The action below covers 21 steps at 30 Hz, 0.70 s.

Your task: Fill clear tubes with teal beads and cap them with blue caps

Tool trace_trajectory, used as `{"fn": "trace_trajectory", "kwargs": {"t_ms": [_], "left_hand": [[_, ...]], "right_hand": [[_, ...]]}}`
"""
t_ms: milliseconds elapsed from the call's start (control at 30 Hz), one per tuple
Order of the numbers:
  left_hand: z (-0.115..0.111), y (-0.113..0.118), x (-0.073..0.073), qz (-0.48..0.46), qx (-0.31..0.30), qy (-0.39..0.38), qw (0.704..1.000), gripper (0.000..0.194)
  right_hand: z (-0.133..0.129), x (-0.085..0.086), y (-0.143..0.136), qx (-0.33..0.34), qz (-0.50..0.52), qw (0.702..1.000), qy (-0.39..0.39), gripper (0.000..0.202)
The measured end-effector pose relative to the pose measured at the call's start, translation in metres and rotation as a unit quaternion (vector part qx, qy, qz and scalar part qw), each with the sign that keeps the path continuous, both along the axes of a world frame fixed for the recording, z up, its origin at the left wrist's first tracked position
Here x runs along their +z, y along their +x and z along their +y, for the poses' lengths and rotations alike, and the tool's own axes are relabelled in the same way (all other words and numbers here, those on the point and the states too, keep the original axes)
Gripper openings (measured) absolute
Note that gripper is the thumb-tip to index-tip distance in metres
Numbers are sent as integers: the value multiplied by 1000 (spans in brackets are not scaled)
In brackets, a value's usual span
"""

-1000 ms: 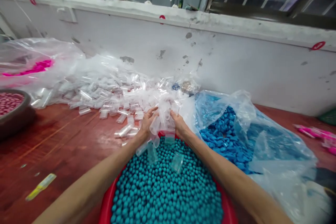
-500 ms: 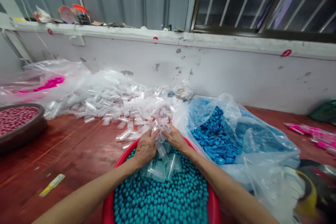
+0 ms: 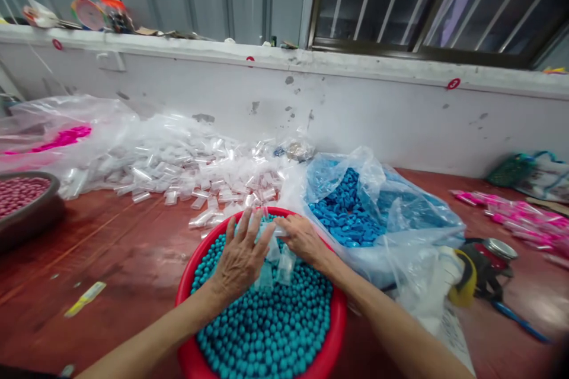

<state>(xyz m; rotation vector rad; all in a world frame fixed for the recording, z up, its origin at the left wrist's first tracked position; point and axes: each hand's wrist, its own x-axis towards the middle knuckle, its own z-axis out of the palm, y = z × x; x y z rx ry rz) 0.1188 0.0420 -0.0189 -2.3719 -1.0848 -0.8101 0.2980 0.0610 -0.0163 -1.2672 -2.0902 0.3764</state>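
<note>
A red basin full of small teal balls sits in front of me. Over its far part, my left hand has its fingers stretched apart, palm down, beside the clear tubes. My right hand is closed, its thumb and forefinger pinching a clear plastic tube whose left end lies close to my left fingers. Several other clear tubes rest on the teal balls under both hands; some are partly hidden by the left one.
Beyond the basin spreads a heap of clear tubes. Right of it lies a plastic bag with blue pieces. A brown bowl of pink balls stands left, pink filled tubes lie right, and a tape roll is near the bag.
My left hand has opened and spread its fingers. Fewer tubes show on the teal balls, and the right hand now pinches one crosswise. The view has shifted to the right.
</note>
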Motion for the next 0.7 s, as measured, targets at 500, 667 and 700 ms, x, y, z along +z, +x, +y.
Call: {"fn": "trace_trajectory", "kwargs": {"t_ms": [500, 667, 700], "left_hand": [[1, -19, 20, 26, 69, -408, 910, 29], [11, -15, 23, -116, -15, -540, 834, 23], [13, -16, 24, -118, -11, -540, 834, 21]], "right_hand": [[-2, 18, 20, -28, -142, 989, 3, 21], [12, 21, -18, 2, 77, 996, -48, 28], [17, 21, -25, 3, 86, 995, -45, 30]]}}
